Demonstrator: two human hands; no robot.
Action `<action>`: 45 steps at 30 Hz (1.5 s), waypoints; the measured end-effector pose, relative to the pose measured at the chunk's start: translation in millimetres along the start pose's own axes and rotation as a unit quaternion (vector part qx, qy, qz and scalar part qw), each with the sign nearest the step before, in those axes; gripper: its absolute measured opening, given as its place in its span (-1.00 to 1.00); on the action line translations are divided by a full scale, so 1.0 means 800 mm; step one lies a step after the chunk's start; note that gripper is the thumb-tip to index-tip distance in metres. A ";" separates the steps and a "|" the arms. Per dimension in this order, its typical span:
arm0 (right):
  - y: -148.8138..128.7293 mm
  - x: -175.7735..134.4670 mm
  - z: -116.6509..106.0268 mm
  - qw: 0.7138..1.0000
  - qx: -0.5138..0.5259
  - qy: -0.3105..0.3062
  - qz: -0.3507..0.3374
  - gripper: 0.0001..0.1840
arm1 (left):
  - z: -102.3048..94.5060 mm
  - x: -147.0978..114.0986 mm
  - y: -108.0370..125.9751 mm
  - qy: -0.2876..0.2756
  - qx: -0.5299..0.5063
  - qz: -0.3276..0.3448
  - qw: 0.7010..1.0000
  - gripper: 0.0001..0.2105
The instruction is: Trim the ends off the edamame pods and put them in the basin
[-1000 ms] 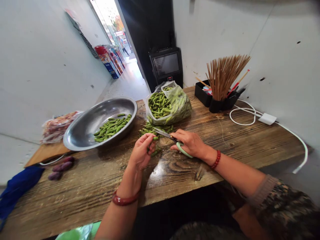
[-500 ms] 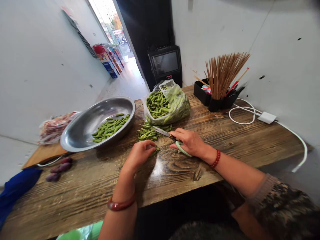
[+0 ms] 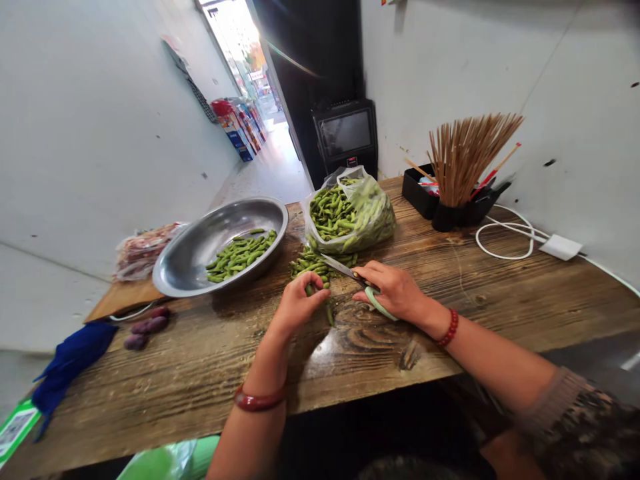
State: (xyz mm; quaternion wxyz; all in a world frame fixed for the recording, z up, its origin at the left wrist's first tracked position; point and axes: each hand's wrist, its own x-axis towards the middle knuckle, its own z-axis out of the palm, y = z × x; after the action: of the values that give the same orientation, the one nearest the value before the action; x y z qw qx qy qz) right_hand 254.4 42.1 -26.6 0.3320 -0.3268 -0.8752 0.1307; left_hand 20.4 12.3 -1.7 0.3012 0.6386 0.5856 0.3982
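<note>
My left hand [image 3: 296, 305] is closed in a pinch, with a green edamame pod [image 3: 309, 289] partly visible between thumb and fingers. Another pod [image 3: 330, 315] shows just below the fingertips; whether the hand touches it I cannot tell. In my right hand [image 3: 393, 291] is a pair of scissors [image 3: 341, 267] with pale green handles, blades pointing left towards a small heap of pods [image 3: 303, 261] on the table. Behind that heap stands a clear plastic bag [image 3: 380, 223] full of pods. To the left, a steel basin [image 3: 183, 260] holds more pods at its right side.
Dark red oval fruits [image 3: 150, 325] and a blue cloth [image 3: 75, 360] lie on the wooden table [image 3: 200, 373] at left. A bagged bundle [image 3: 145, 253] sits behind the basin. Brown sticks [image 3: 463, 157] stand in a black holder [image 3: 419, 192]; a white cable [image 3: 505, 255] lies at right.
The view has shifted, so everything sits farther right. My left hand has risen slightly and turned, and pods now show at its fingers. My right hand still holds the scissors.
</note>
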 end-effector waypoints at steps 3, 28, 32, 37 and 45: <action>0.001 0.000 0.000 1.000 0.014 -0.002 -0.001 -0.52 | -0.001 -0.003 0.004 -0.001 -0.127 -0.074 0.989 -0.82; -0.011 0.002 -0.002 0.998 0.025 -0.054 -0.017 -0.39 | 0.019 -0.007 0.005 -0.021 -0.219 -0.074 0.973 -0.84; -0.009 0.002 -0.001 0.998 0.024 -0.056 -0.019 -0.39 | 0.020 -0.008 0.004 -0.022 -0.230 -0.073 0.970 -0.84; -0.007 0.003 -0.001 0.998 0.025 -0.053 -0.022 -0.41 | 0.020 -0.007 0.004 -0.018 -0.215 -0.060 0.975 -0.86; -0.006 0.002 0.001 0.998 0.018 -0.038 -0.038 -0.49 | 0.021 -0.008 0.003 -0.016 -0.216 -0.051 0.975 -0.84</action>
State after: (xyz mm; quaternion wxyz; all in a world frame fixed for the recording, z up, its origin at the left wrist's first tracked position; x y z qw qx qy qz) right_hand 250.6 39.3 -23.9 0.3092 -0.2816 -0.8965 0.1463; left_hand 35.7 7.3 -9.2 0.4612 0.5340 0.5123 0.4896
